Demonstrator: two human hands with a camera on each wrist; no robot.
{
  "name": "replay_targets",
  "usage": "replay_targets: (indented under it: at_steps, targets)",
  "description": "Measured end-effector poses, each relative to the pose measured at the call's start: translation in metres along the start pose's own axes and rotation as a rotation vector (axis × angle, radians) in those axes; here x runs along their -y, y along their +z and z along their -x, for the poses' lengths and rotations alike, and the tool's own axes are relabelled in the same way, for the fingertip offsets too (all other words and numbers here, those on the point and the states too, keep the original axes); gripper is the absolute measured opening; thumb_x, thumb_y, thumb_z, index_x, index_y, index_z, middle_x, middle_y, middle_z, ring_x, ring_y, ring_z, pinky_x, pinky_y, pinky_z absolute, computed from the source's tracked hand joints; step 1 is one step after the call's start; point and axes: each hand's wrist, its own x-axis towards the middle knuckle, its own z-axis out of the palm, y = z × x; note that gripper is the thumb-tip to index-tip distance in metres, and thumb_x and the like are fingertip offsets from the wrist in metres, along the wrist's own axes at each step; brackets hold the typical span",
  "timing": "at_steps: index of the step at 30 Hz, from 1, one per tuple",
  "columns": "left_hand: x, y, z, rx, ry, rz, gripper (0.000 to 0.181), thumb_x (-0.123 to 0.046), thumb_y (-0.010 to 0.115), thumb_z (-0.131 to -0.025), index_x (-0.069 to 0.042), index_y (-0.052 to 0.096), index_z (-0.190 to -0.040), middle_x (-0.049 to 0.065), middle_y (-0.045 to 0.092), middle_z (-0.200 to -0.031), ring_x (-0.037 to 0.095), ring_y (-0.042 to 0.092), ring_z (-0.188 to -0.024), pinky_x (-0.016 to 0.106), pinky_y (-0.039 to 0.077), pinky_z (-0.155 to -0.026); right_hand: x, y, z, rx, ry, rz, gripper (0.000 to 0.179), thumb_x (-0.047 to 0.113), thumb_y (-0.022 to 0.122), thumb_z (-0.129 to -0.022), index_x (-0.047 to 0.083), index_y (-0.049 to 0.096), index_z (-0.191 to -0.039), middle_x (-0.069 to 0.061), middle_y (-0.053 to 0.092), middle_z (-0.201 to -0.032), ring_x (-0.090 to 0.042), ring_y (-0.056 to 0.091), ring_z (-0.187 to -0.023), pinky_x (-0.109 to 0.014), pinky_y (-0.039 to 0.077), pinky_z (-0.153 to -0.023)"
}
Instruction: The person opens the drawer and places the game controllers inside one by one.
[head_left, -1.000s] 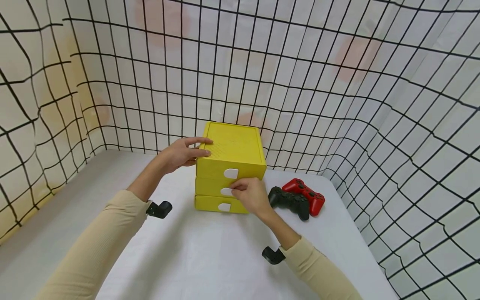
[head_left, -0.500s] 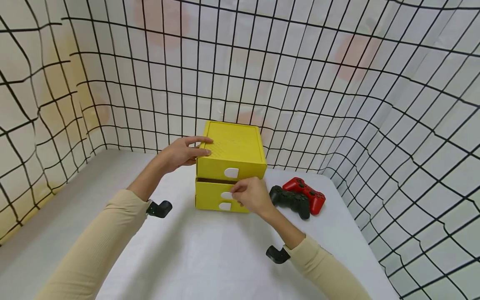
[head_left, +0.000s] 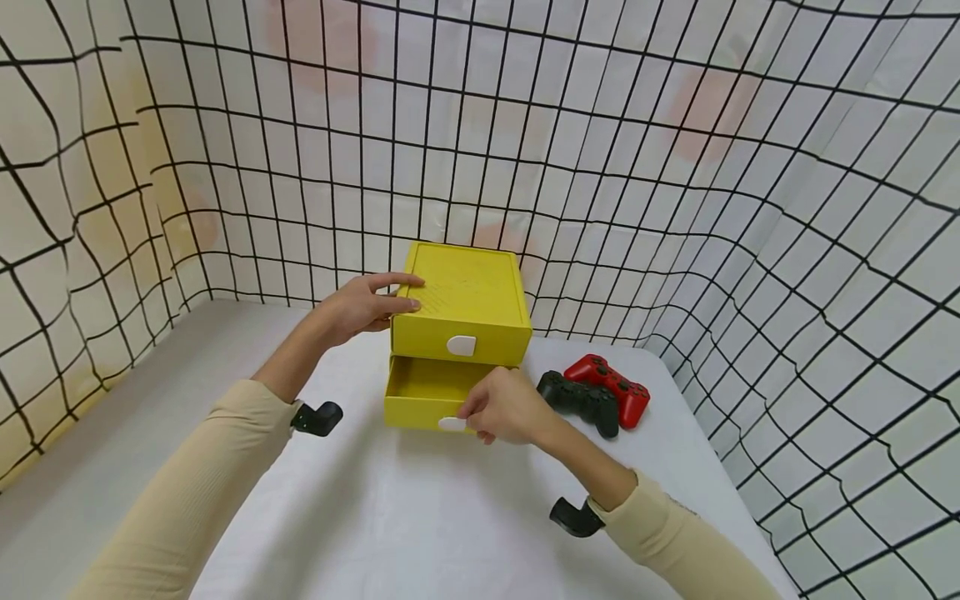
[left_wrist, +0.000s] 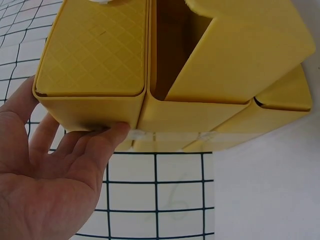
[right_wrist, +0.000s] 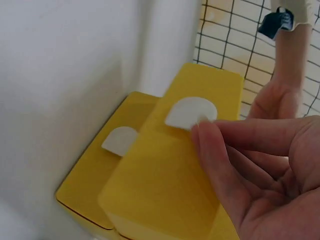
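A yellow box (head_left: pixel 468 287) with stacked drawers and white tab handles stands on the table. My left hand (head_left: pixel 362 310) rests on its upper left edge. Two digits lie over the top, while the other fingers bend loosely against the side in the left wrist view. Between thumb and index finger my right hand (head_left: pixel 510 406) pinches the white tab handle (right_wrist: pixel 191 113) of the middle drawer (head_left: pixel 420 410). That drawer stands pulled out, and the bare inside of its left part shows. The top drawer (head_left: pixel 420 343) is closed. The bottom drawer (right_wrist: pixel 90 170) shows closed in the right wrist view.
To the right of the box lie a black game controller (head_left: pixel 579 402) and a red one (head_left: pixel 611 387), partly overlapping. Black wire mesh (head_left: pixel 300 167) encloses the back and sides of the white table (head_left: pixel 420 517).
The middle drawer has slid out toward me with my right hand on its tab, and its inside has come into view. My left hand has stayed on the box.
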Motion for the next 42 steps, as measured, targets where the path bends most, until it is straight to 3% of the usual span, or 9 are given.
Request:
replay_targets:
  at_steps: [3, 6, 11, 15, 21, 25, 27, 33, 42]
  targets:
    - [-0.001, 0.000, 0.001, 0.001, -0.008, 0.010, 0.053, -0.035, 0.071, -0.096, -0.027, 0.055, -0.146, 0.006, 0.055, -0.135, 0.022, 0.051, -0.107, 0.043, 0.046, -0.107, 0.004, -0.003, 0.007, 0.081, -0.003, 0.011, 0.008, 0.000, 0.073, -0.087, 0.004, 0.080, -0.089, -0.002, 0.069, -0.065, -0.018, 0.067, -0.057, -0.029, 0.055, -0.057]
    - [-0.002, 0.001, 0.000, -0.001, -0.012, 0.016, 0.053, -0.035, 0.072, -0.096, -0.027, 0.055, -0.145, 0.008, 0.054, -0.137, 0.023, 0.051, -0.108, 0.043, 0.045, -0.108, 0.008, -0.005, 0.013, 0.152, -0.003, 0.006, 0.010, -0.001, 0.072, -0.087, 0.003, 0.080, -0.091, -0.002, 0.070, -0.067, -0.017, 0.068, -0.058, -0.031, 0.057, -0.060]
    - [-0.002, 0.001, -0.001, -0.009, -0.005, 0.008, 0.051, -0.035, 0.071, -0.096, -0.027, 0.056, -0.144, 0.002, 0.058, -0.110, 0.017, 0.049, -0.086, 0.033, 0.047, -0.091, 0.010, -0.009, 0.021, 0.211, 0.013, 0.010, 0.011, 0.001, 0.071, -0.088, 0.003, 0.080, -0.095, -0.003, 0.071, -0.069, -0.019, 0.070, -0.063, -0.032, 0.058, -0.064]
    - [-0.002, 0.000, 0.000, -0.010, -0.005, 0.011, 0.051, -0.035, 0.071, -0.096, -0.027, 0.057, -0.144, 0.000, 0.051, -0.088, 0.015, 0.037, -0.072, 0.032, 0.043, -0.082, 0.011, -0.010, 0.021, 0.234, -0.008, 0.001, 0.012, 0.001, 0.070, -0.089, 0.002, 0.080, -0.097, -0.003, 0.072, -0.071, -0.021, 0.071, -0.065, -0.035, 0.060, -0.068]
    - [-0.002, -0.001, 0.000, -0.005, -0.009, 0.010, 0.052, -0.035, 0.071, -0.096, -0.027, 0.055, -0.146, 0.005, 0.057, -0.117, 0.019, 0.048, -0.089, 0.035, 0.046, -0.092, 0.011, -0.016, 0.023, 0.305, -0.001, -0.018, 0.017, 0.013, 0.073, -0.092, 0.005, 0.080, -0.106, -0.002, 0.075, -0.082, -0.019, 0.072, -0.064, -0.036, 0.060, -0.072]
    - [-0.001, -0.001, 0.000, -0.011, -0.008, 0.008, 0.052, -0.035, 0.071, -0.096, -0.027, 0.055, -0.145, 0.004, 0.056, -0.110, 0.017, 0.047, -0.085, 0.031, 0.045, -0.085, 0.016, -0.029, 0.027, 0.362, 0.038, -0.013, 0.028, 0.033, 0.072, -0.095, 0.014, 0.079, -0.114, -0.001, 0.076, -0.095, -0.022, 0.073, -0.066, -0.032, 0.059, -0.072]
    - [0.000, -0.001, 0.000, -0.014, -0.005, 0.008, 0.051, -0.035, 0.071, -0.096, -0.027, 0.056, -0.145, 0.004, 0.052, -0.102, 0.016, 0.042, -0.078, 0.030, 0.043, -0.080, 0.016, -0.037, 0.028, 0.349, 0.040, -0.011, 0.029, 0.037, 0.070, -0.095, 0.015, 0.080, -0.112, -0.002, 0.076, -0.095, -0.022, 0.072, -0.068, -0.033, 0.059, -0.072]
    - [0.000, -0.001, 0.000, -0.014, -0.010, 0.012, 0.052, -0.035, 0.071, -0.096, -0.028, 0.056, -0.145, 0.003, 0.055, -0.108, 0.016, 0.046, -0.082, 0.031, 0.045, -0.085, -0.001, -0.067, 0.027, 0.202, 0.024, -0.051, 0.027, 0.037, 0.071, -0.095, 0.014, 0.079, -0.105, -0.006, 0.073, -0.097, -0.022, 0.068, -0.082, -0.036, 0.059, -0.077]
    - [-0.001, 0.000, -0.001, -0.016, -0.021, 0.014, 0.052, -0.036, 0.072, -0.095, -0.029, 0.056, -0.144, 0.002, 0.059, -0.110, 0.017, 0.052, -0.089, 0.030, 0.047, -0.087, -0.060, -0.101, 0.019, -0.012, 0.128, -0.027, 0.037, 0.037, 0.072, -0.094, 0.017, 0.071, -0.124, -0.007, 0.072, -0.120, -0.023, 0.068, -0.096, -0.043, 0.056, -0.092]
